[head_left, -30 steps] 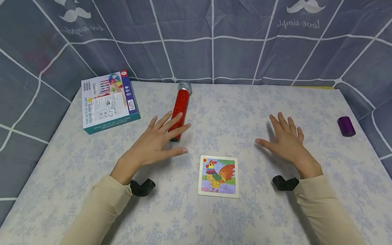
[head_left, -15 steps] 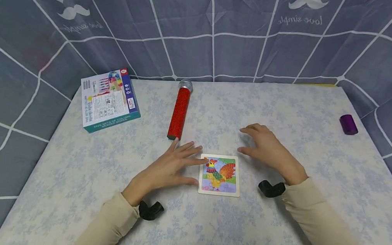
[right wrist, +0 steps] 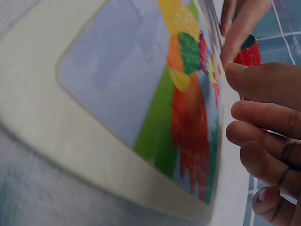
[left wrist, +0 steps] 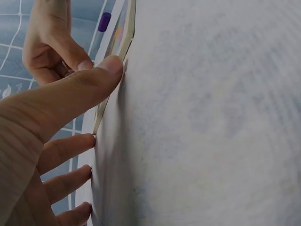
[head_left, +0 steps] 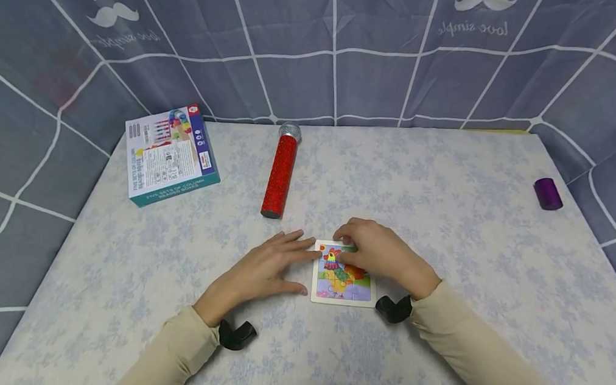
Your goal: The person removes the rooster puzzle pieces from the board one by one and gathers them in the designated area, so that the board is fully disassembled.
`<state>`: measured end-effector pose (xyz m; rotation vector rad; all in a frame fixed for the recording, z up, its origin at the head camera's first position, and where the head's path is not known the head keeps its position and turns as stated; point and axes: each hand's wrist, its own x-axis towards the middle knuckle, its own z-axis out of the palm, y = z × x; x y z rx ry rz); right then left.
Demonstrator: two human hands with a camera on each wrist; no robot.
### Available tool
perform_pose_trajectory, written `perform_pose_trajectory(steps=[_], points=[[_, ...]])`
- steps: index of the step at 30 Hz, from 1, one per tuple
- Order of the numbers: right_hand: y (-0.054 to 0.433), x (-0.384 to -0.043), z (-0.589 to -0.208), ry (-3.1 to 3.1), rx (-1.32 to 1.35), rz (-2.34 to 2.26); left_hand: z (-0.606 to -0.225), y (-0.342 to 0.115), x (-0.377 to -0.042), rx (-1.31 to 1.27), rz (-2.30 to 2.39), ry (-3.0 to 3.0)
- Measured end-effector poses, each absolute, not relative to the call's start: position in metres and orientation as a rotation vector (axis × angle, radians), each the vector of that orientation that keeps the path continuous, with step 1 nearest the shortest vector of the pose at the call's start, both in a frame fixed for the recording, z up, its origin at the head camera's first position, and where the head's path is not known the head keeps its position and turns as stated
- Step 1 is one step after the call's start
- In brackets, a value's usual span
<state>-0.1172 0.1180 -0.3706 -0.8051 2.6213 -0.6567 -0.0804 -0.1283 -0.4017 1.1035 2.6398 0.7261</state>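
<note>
A square jigsaw puzzle [head_left: 340,281] with a rooster picture in a pale frame lies flat on the table. My left hand [head_left: 263,268] is at its left side, fingers spread. In the left wrist view the thumb [left wrist: 110,66] rests against the frame's edge and the index fingertip is at its corner. My right hand [head_left: 382,251] reaches over the puzzle's upper right part, hiding some of the picture. Its fingers bend loosely at the far edge, and its thumb is over the picture. In the right wrist view no loose piece shows between the right fingers [right wrist: 263,117].
A red microphone [head_left: 279,178] with a silver head lies beyond my left hand. At the back left is a boxed bead set [head_left: 170,159]; a small purple cylinder [head_left: 548,194] lies at the far right. A grey-blue checked curtain [head_left: 300,33] surrounds the table [head_left: 426,166].
My left hand has moved right and nearer, away from the microphone to the puzzle's left edge. The right hand has swung left from beside the puzzle to over its top, fingers bending more.
</note>
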Motion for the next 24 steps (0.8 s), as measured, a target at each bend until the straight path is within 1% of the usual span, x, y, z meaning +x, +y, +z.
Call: perform_pose_trajectory(steps=[11, 24], points=[[0.107, -0.115, -0.376, 2.640, -0.811, -0.607, -0.403, -0.130, -0.080, 1.105, 0.767, 2.661], [0.100, -0.114, -0.373, 2.661, -0.685, -0.545, -0.406, -0.124, -0.076, 1.012, 0.846, 2.660]])
